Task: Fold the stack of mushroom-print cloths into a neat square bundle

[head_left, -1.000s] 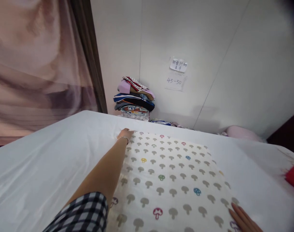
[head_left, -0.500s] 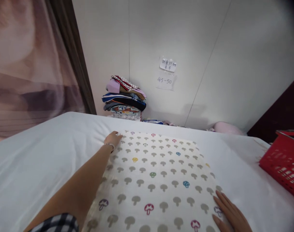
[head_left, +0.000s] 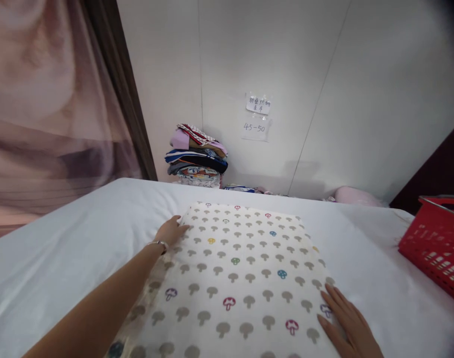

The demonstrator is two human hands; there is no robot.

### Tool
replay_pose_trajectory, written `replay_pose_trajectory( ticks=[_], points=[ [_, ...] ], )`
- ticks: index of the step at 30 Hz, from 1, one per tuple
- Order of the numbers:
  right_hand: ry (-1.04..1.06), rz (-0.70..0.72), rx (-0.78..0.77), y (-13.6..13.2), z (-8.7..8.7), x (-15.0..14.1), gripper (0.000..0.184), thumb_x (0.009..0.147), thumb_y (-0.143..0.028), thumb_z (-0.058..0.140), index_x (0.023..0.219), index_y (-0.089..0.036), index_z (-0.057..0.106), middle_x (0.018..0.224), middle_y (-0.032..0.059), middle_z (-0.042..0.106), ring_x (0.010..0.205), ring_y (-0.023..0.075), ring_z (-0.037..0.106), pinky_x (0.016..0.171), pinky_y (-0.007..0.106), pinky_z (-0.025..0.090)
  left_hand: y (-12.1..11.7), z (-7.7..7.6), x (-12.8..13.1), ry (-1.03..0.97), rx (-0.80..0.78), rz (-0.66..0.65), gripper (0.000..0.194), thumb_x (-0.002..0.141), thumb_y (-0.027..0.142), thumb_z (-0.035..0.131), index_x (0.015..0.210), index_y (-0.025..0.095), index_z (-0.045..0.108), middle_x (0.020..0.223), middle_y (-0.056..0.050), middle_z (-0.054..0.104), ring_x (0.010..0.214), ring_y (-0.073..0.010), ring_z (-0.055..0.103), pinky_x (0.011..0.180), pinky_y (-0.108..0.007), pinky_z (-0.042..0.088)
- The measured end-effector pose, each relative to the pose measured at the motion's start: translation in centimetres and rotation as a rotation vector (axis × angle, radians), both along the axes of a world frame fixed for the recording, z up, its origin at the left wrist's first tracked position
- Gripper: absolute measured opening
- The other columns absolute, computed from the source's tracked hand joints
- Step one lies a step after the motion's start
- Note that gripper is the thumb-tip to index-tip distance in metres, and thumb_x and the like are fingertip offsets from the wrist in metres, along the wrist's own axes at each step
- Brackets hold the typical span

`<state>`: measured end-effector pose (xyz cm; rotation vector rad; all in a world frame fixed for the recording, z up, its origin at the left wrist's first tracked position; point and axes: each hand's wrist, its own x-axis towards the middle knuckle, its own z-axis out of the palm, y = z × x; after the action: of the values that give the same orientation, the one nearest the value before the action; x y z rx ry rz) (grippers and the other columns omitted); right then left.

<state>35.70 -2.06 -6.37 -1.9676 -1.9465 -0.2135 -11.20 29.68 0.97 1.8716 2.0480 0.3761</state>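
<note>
A cream cloth printed with grey and coloured mushrooms lies flat in front of me, its far edge straight and its near end running out of view. At its far left edge rests my left hand, with thumb and fingers apart and touching the fabric; a bracelet circles the wrist. My right hand lies flat on the right edge near the bottom, fingers stretched out. Some fabric along the left side looks slightly bunched under my forearm.
A white-covered table bears the cloth. To the right stands a red plastic basket. Beyond the far edge is a stack of folded fabrics against the wall, with paper signs above. A patterned curtain hangs at the left.
My left hand has slid down the left edge, a little towards me and away from the far corner. My right hand stays on the right edge. The view has shifted slightly.
</note>
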Motion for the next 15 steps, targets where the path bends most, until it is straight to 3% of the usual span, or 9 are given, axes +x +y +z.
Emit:
replay_pose_trajectory(
  ticks=[4, 9, 15],
  points=[
    [0.044, -0.023, -0.024, 0.2, 0.5, -0.6, 0.055, 0.083, -0.05, 0.045, 0.133, -0.025, 0.04, 0.142, 0.0048, 0.036, 0.13, 0.0273, 0.033, 0.102, 0.047, 0.034, -6.0, 0.8, -1.0, 0.004, -0.079, -0.005, 0.06, 0.076, 0.044, 0.054, 0.129, 0.018, 0.039, 0.113, -0.012, 0.062, 0.103, -0.0246, 0.057, 0.082, -0.031, 0.044],
    [0.062, -0.054, -0.066, 0.6, 0.7, -0.8, 0.055, 0.084, -0.053, 0.04, 0.128, -0.021, 0.047, 0.14, 0.0072, 0.039, 0.13, 0.0279, 0.032, 0.102, 0.048, 0.033, -13.3, 1.9, -2.2, -0.076, -0.123, -0.006, 0.052, 0.073, 0.04, 0.056, 0.12, 0.019, 0.047, 0.108, -0.008, 0.065, 0.092, -0.0222, 0.062, 0.076, -0.028, 0.046],
    [0.056, -0.072, -0.138, 1.2, 1.4, -0.8, 0.058, 0.084, -0.053, 0.034, 0.128, -0.017, 0.047, 0.14, 0.0092, 0.038, 0.131, 0.0275, 0.031, 0.102, 0.049, 0.03, -18.3, 2.1, -4.7, -0.099, -0.088, 0.097, 0.047, 0.073, 0.049, 0.055, 0.106, 0.015, 0.059, 0.104, -0.01, 0.067, 0.09, -0.0235, 0.063, 0.071, -0.026, 0.047]
  ],
)
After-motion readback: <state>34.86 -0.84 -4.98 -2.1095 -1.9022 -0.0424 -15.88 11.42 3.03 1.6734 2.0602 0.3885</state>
